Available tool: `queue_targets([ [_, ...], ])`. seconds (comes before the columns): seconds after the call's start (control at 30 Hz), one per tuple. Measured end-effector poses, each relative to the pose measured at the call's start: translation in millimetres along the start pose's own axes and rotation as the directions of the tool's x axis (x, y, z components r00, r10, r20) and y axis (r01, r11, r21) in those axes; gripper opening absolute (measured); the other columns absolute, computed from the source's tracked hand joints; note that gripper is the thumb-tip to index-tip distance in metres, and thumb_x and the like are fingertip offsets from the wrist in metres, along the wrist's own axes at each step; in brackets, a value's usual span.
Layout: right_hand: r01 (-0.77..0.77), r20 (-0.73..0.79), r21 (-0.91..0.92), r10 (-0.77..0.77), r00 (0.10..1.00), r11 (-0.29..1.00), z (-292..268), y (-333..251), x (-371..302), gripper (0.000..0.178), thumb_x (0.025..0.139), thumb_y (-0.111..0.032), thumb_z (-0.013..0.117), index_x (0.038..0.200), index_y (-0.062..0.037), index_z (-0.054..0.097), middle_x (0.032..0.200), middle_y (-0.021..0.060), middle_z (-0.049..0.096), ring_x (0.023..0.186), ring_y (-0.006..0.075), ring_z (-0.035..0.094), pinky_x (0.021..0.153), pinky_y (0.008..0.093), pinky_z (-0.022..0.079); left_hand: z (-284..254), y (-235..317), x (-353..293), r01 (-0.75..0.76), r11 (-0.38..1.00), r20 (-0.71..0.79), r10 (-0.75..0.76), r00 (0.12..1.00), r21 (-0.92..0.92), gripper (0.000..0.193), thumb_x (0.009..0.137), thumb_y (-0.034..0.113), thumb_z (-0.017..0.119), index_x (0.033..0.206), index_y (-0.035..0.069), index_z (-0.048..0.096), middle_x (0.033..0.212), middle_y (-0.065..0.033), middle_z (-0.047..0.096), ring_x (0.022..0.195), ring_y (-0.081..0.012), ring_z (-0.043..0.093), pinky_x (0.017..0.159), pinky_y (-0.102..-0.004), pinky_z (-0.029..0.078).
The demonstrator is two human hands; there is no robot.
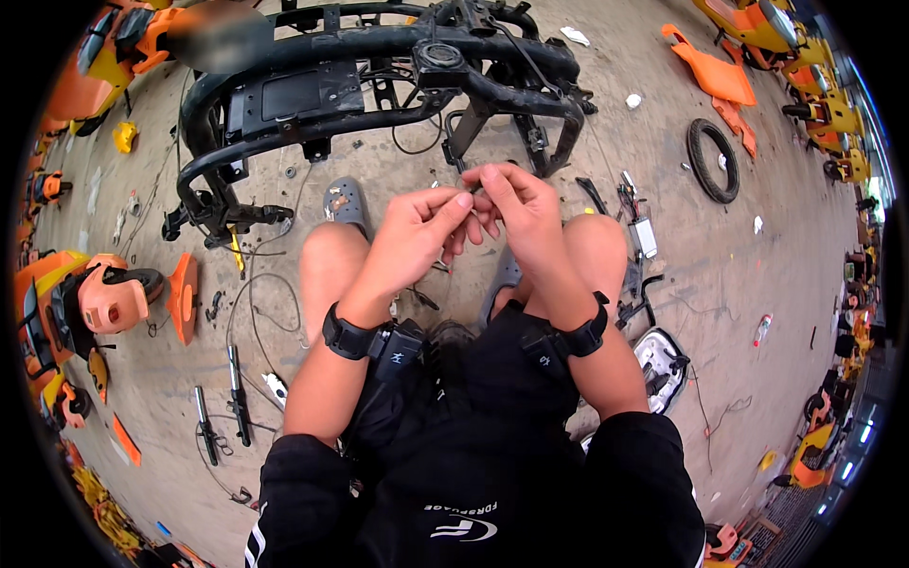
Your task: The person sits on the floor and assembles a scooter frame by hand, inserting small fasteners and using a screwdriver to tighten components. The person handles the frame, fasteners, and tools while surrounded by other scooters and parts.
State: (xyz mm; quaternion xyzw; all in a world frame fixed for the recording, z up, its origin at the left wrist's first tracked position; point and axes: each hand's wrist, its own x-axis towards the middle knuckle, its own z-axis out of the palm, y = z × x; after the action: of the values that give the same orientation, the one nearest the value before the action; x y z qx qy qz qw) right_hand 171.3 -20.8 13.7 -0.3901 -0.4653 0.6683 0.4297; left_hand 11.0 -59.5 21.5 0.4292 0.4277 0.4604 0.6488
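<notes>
Both my hands meet in front of my knees, fingertips close together. The thumb and forefinger of my left hand (426,220) pinch around something small that I cannot make out. My right hand (516,204) pinches at the same spot from the other side, its thumb laid over the bent forefinger. Just beyond my fingers stands a black scooter frame (341,128) of bent metal tubes, with a flat panel and loose cables on it. Its lower bracket comes close to my fingertips; whether they touch, I cannot tell.
On the concrete floor to my left lie two shock absorbers (237,396) and a loose cable (254,308). At the right are a tyre (712,161), an orange body panel (710,71) and a white-rimmed shell (660,369). Yellow and orange scooters (739,21) line both sides.
</notes>
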Motion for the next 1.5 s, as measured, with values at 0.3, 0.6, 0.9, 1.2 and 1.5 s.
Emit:
queue_targets([
  [0.3, 0.194, -0.008, -0.212, -0.2, 0.98, 0.958, 3, 14, 3, 0.029, 0.086, -0.027, 0.075, 0.089, 0.0017, 0.073, 0.104, 0.0084, 0.056, 0.062, 0.0055, 0.053, 0.056, 0.0203, 0.043, -3, -1, -1, 0.016, 0.995, -0.035, -0.012, 0.999, 0.1, 0.029, 0.099, 0.019, 0.056, 0.088, -0.003, 0.071, 0.078, -0.0053, 0.068, 0.06, -0.0067, 0.055, 0.052, -0.0217, 0.045],
  [0.6, 0.013, 0.063, -0.016, -0.012, 0.998, 1.0, 4, -3, -2, 0.03, 0.093, -0.024, 0.068, 0.087, 0.0056, 0.072, 0.086, 0.0074, 0.061, 0.055, 0.0081, 0.056, 0.049, 0.021, 0.043, -3, 5, -3, 0.097, 0.991, 0.06, -0.103, 0.993, 0.091, 0.029, 0.099, 0.022, 0.057, 0.093, -0.003, 0.069, 0.075, -0.0068, 0.066, 0.061, -0.0081, 0.059, 0.051, -0.022, 0.048],
  [0.9, 0.308, -0.037, -0.33, -0.338, 0.94, 0.892, 9, 5, 1, 0.021, 0.089, -0.018, 0.071, 0.083, 0.0015, 0.073, 0.074, 0.0068, 0.063, 0.059, 0.0095, 0.057, 0.05, 0.0236, 0.043, 0, 2, -5, 0.024, 0.995, 0.03, -0.027, 0.999, 0.097, 0.028, 0.098, 0.02, 0.055, 0.087, -0.003, 0.068, 0.064, -0.0023, 0.059, 0.056, -0.0069, 0.054, 0.046, -0.0219, 0.042],
  [1.2, 0.454, -0.053, -0.511, -0.554, 0.831, 0.73, 16, 1, -5, 0.015, 0.084, -0.012, 0.073, 0.076, -0.0003, 0.07, 0.063, 0.0087, 0.059, 0.052, 0.0191, 0.053, 0.047, 0.0308, 0.039, 10, 6, -13, -0.254, 0.849, -0.046, 0.309, 0.95, 0.463, 0.019, 0.09, 0.008, 0.059, 0.077, -0.005, 0.065, 0.059, -0.0067, 0.057, 0.052, -0.0118, 0.051, 0.049, -0.0277, 0.037],
  [1.5, 0.533, -0.06, -0.521, -0.652, 0.756, 0.666, 16, 3, -6, 0.016, 0.084, -0.012, 0.073, 0.073, -0.0005, 0.069, 0.059, 0.0092, 0.055, 0.049, 0.0197, 0.049, 0.046, 0.0325, 0.037, 13, 3, -14, -0.431, 0.673, 0.047, 0.509, 0.86, 0.601, 0.011, 0.086, 0.0, 0.061, 0.076, -0.005, 0.064, 0.06, -0.0097, 0.057, 0.051, -0.0195, 0.054, 0.049, -0.0303, 0.04],
])
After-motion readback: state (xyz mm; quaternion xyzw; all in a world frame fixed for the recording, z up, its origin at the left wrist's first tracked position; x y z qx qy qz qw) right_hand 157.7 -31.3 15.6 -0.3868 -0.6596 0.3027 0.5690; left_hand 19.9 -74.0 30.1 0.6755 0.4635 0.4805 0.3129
